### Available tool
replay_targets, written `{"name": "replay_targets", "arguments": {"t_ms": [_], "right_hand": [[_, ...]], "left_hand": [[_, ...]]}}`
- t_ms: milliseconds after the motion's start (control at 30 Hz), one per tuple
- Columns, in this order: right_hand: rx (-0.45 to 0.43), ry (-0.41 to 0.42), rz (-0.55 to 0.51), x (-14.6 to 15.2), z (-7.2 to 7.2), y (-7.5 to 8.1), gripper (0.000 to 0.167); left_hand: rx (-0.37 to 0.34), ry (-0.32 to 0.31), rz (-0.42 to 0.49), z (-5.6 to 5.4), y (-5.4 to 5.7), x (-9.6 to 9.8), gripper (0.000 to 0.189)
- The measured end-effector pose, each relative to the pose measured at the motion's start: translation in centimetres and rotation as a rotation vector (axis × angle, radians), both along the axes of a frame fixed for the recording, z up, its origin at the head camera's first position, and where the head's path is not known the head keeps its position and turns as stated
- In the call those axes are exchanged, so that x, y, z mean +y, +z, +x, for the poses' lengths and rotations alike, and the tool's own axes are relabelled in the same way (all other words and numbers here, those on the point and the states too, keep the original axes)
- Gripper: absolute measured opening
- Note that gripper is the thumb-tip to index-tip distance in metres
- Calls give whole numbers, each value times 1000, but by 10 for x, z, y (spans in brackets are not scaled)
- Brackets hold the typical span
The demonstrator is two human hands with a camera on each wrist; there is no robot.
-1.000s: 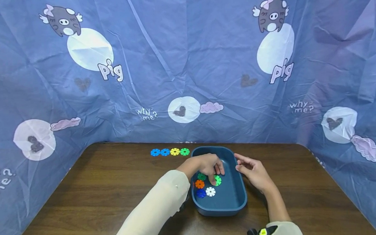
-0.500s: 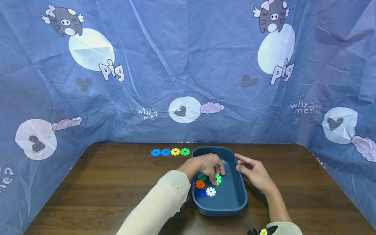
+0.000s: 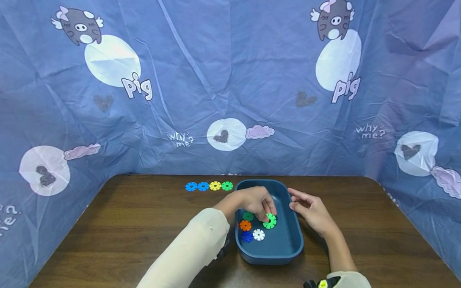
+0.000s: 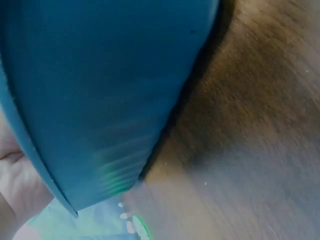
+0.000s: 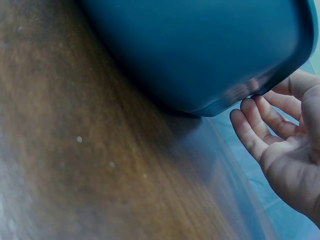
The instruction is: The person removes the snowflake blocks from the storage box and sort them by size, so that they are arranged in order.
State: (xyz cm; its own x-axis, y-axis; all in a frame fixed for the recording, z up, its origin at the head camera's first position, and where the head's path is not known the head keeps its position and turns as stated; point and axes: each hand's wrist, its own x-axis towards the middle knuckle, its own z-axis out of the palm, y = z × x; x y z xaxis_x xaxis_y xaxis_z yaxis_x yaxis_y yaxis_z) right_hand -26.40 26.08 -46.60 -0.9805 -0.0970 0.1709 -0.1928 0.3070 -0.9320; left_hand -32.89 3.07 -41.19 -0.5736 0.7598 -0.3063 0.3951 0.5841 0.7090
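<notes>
My left hand (image 3: 257,201) reaches over the near-left rim into a blue rectangular bin (image 3: 270,260). Thumb and fingers pinch the edge of a light green notched building disc (image 3: 270,221) close over the bin's floor. Beside it inside lie a white disc (image 3: 258,235), a dark blue disc (image 3: 247,236), an orange disc (image 3: 245,225) and a darker green disc (image 3: 248,216). At the bin's right side is my right hand (image 3: 311,211), its fingers loosely extended and fingertips at the outer wall. The right wrist view shows those fingers (image 5: 257,117) against the bin's side.
On the brown wooden table (image 3: 142,232), behind and left of the bin, a row holds two blue discs (image 3: 197,186), a yellow disc (image 3: 215,186) and a green disc (image 3: 227,186). A blue printed curtain (image 3: 229,97) rises behind the table's far edge.
The left hand's fingers have closed on the light green disc, which has shifted slightly right and shows more fully. The right hand and the bin keep their places.
</notes>
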Motion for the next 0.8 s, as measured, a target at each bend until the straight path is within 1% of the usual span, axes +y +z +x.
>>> {"name": "replay_targets", "arguments": {"t_ms": [100, 267, 400, 533, 667, 800], "right_hand": [[2, 2, -2, 0, 0, 0, 46], [-16, -3, 3, 0, 0, 0, 46], [-30, -6, 2, 0, 0, 1, 46], [-31, -14, 15, -1, -1, 1, 47], [-25, -20, 20, -1, -1, 1, 46], [-29, -17, 1, -1, 0, 1, 46]], "left_hand": [[-46, 12, 46, -1, 1, -3, 20], [-86, 21, 126, -4, 5, -10, 24], [-143, 55, 203, -5, 10, -17, 24], [-187, 91, 258, -6, 17, -24, 23], [-181, 126, 284, -8, 24, -33, 22], [-168, 159, 304, -10, 29, -44, 23]]}}
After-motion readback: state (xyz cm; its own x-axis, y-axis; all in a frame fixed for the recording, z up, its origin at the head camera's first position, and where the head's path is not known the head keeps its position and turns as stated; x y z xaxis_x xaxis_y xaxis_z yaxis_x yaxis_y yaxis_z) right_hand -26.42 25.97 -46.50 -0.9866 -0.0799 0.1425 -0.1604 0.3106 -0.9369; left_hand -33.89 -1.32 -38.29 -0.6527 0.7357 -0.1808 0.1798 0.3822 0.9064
